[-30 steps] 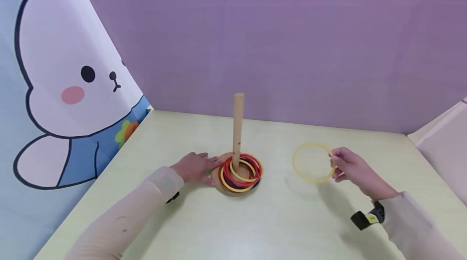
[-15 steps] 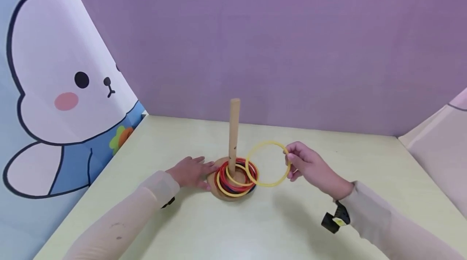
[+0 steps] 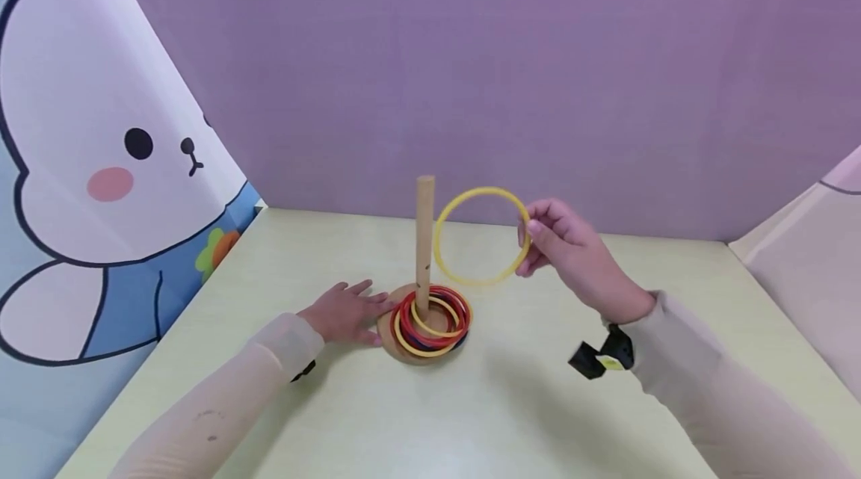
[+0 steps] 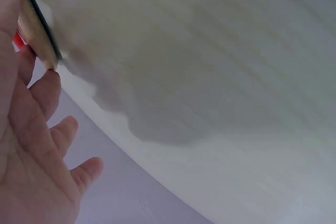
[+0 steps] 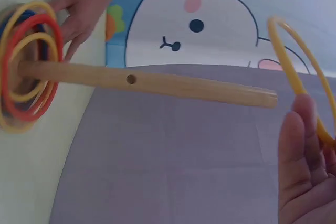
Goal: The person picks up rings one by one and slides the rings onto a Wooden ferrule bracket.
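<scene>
My right hand pinches a yellow ring between thumb and fingers, just right of the upper part of an upright wooden peg. In the right wrist view the held ring stands apart from the peg's free end, not around it. Red, yellow and dark blue rings lie round the peg's foot, among them a red ring near the top. Under them is a round wooden base. My left hand lies spread at the base's left edge, fingertips touching it.
The pale wooden table stretches around the base. Behind it rises a purple backdrop, with a cartoon rabbit panel on the left and a pale panel on the right.
My right hand has carried the yellow ring leftward from over the table's right side, then raised it beside the peg. My left hand has stayed at the base.
</scene>
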Motion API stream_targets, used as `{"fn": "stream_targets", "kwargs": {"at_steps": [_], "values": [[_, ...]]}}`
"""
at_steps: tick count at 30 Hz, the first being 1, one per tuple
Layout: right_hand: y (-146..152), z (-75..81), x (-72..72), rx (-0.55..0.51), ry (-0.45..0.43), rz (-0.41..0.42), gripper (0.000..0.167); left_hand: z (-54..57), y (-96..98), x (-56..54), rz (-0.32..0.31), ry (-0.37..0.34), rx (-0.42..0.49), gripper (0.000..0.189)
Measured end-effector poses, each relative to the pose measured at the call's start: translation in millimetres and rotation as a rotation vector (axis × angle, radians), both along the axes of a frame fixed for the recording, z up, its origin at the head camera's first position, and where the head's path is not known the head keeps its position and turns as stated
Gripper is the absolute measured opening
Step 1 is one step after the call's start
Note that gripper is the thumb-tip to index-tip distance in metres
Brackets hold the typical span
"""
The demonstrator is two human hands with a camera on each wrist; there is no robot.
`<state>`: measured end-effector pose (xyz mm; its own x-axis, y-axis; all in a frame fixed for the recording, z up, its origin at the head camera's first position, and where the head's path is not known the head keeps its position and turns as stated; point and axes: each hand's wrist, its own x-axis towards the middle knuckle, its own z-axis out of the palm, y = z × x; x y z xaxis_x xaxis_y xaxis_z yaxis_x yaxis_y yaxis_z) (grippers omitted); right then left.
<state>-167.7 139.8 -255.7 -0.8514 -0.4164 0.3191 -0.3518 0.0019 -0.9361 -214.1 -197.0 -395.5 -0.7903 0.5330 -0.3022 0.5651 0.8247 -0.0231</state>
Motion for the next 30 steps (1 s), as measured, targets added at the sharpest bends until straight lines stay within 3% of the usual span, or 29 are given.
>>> {"fn": "stream_targets", "kwargs": {"at_steps": [6,10,16,24,30], "values": [[-13,2.6,-8.9,-0.257,-0.04,-0.048,0.008,-2.7,1.1,-0.1,0.004,-0.007,0.006,0.07],[-23,10.6,-15.0,-0.304,-0.123,-0.051,0.008,-2.1,2.0,-0.5,0.005,-0.003,-0.02,0.071],[-37,19.9,-27.0,-0.301,-0.221,0.021,0.011,0.6,2.1,-1.6,0.002,0.014,-0.037,0.069],[-49,-4.9,-37.1,-0.317,-0.359,-0.003,0.012,-4.1,10.8,-3.2,-0.009,-0.011,-0.001,0.069],[-57,-27.8,-39.6,-0.312,-0.41,-0.01,0.012,-0.1,3.3,-0.4,-0.004,0.03,-0.017,0.067]]}}
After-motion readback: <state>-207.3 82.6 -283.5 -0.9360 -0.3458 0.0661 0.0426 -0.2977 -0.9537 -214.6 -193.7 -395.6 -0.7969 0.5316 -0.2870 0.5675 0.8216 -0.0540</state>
